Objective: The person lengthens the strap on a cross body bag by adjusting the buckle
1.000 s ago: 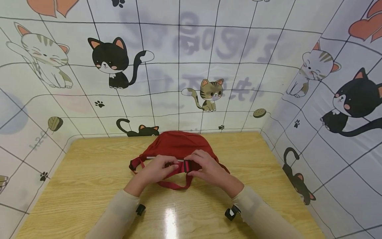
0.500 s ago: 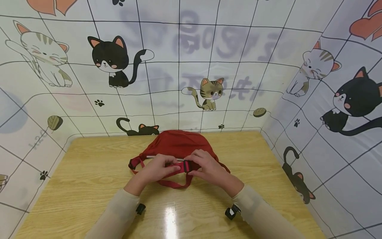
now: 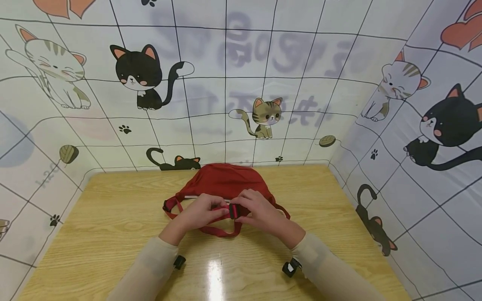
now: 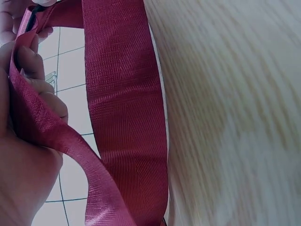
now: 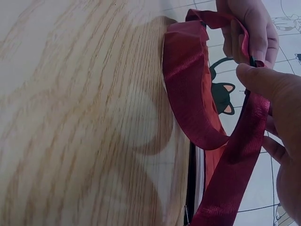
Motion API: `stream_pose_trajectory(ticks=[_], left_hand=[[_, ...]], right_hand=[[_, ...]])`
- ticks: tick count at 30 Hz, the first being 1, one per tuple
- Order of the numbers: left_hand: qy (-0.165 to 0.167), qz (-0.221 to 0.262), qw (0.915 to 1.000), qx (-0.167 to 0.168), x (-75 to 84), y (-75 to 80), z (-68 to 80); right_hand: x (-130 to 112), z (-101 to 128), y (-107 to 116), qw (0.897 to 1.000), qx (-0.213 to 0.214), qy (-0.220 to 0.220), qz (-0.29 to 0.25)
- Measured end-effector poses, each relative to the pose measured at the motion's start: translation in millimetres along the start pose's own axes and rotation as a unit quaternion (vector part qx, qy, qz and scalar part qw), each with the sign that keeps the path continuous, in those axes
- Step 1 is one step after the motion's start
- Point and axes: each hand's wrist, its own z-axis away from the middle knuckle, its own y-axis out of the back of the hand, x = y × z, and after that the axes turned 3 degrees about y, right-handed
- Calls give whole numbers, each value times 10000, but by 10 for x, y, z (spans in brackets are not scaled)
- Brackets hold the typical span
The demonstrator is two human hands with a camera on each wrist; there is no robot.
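A red waist bag (image 3: 230,180) lies at the back of the table, its zip side toward me. My left hand (image 3: 197,212) pinches the bag's red strap (image 4: 37,113) between thumb and fingers, just left of a black strap slider (image 3: 234,211). From the other side my right hand (image 3: 260,211) pinches the strap at the slider, thumb in front. The two hands nearly meet there. Below them a strap loop (image 3: 220,232) hangs down to the table. In the right wrist view the strap (image 5: 237,160) runs taut past the right thumb, and the fingers partly hide the slider.
The wooden table (image 3: 320,246) reaches to cat-printed cloth walls (image 3: 211,96) at the back and both sides. Another black fitting (image 3: 166,205) sits at the bag's left end. Black wrist cameras (image 3: 290,267) hang under the sleeves.
The slider has shifted slightly left along the strap, toward the left fingers. My right hand has moved a little left with it, and the bag has stayed in place.
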Motion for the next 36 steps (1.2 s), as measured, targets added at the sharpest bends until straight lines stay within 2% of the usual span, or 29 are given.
stream_pose_trajectory(ticks=[5, 10, 14, 20, 27, 36], left_hand=[[60, 51, 10000, -19, -21, -1, 11], [226, 41, 9997, 101, -29, 47, 58], [227, -9, 9995, 227, -37, 83, 79], [62, -69, 9998, 188, -24, 56, 49], [28, 3, 9998, 179, 40, 10, 4], [358, -25, 9990, 284, -4, 79, 94]], right_hand=[[2, -3, -29, 9999, 81, -39, -91], [2, 10, 14, 9979, 29, -463, -460], [1, 16, 45, 9940, 39, -715, -831], [1, 5, 27, 9928, -46, -655, -1002], [-30, -26, 27, 9933, -83, -631, -962], [-24, 6, 58, 9936, 57, -674, -906]])
